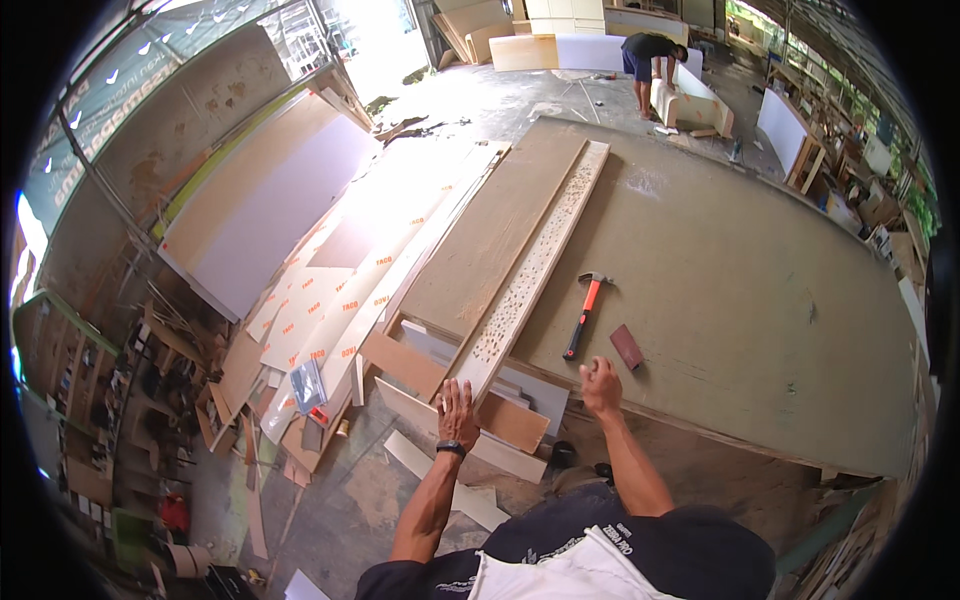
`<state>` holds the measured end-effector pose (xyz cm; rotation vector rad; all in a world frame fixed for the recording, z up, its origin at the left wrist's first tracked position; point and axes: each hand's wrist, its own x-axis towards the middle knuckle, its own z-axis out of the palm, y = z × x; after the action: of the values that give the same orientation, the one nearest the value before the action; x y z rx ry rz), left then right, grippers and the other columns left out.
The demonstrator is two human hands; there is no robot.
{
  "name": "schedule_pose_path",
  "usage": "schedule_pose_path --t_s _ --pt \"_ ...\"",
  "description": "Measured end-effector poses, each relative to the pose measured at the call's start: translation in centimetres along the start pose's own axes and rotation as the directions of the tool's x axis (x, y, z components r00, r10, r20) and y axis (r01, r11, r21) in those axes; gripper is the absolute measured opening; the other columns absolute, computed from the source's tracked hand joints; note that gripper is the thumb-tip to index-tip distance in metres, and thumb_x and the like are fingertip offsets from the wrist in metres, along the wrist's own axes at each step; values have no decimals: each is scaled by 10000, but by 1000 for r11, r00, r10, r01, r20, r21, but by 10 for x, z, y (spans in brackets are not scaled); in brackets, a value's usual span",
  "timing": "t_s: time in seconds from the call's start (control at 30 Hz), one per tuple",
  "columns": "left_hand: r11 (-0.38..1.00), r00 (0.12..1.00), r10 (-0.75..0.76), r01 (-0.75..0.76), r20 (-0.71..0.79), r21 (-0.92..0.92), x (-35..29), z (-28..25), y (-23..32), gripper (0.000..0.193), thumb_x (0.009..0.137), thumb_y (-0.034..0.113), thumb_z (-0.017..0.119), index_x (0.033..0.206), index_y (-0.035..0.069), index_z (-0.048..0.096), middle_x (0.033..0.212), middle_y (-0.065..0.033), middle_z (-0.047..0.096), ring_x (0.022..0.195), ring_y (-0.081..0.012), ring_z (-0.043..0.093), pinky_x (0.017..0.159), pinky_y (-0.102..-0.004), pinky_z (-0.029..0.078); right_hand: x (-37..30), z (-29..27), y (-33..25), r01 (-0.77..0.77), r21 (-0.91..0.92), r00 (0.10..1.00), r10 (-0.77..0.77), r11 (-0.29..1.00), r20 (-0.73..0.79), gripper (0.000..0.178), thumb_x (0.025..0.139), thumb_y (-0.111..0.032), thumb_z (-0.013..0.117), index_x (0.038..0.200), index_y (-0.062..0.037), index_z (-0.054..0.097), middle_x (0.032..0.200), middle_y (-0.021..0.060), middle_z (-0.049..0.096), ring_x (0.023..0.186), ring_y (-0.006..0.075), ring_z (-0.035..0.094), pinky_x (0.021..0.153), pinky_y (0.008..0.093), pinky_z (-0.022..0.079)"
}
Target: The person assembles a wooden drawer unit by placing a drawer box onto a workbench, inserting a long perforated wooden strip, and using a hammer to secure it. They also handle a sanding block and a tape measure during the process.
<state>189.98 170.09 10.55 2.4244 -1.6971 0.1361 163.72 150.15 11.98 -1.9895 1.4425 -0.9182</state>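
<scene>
A long narrow board with a pale, speckled face lies lengthwise on the worktable. Over its near end my left hand rests flat, fingers stretched out. My right hand is at the table's near edge with its fingers curled in; whether anything small is inside them cannot be made out. Just beyond it lie a hammer with an orange and black handle and a dark red piece of sandpaper. Neither is touched by my hand.
Brown board offcuts jut out below the table's near edge. To the left, printed white sheets form a low stack carrying a clear plastic packet. Large panels lean at the left. Another person bends over a wooden piece far off.
</scene>
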Motion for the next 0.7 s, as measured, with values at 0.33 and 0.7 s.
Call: schedule_pose_path --t_s 0.33,0.7 --pt "860 989 -5 79 146 -504 25 -49 -34 604 753 154 767 1304 44 544 1044 -188 691 935 -360 676 743 -438 544 105 56 10 -201 -203 961 233 958 149 538 794 -225 685 1189 49 444 1132 256 568 1008 441 610 884 499 506" --pt "735 981 -50 162 186 -658 -10 -32 33 227 853 238 719 969 44 711 858 -123 718 790 -309 690 678 -419 529 61 39 -33 -548 706 799 530 448 284 403 1028 -410 450 1021 -12 510 564 7 454 342 120 453 303 269 391"
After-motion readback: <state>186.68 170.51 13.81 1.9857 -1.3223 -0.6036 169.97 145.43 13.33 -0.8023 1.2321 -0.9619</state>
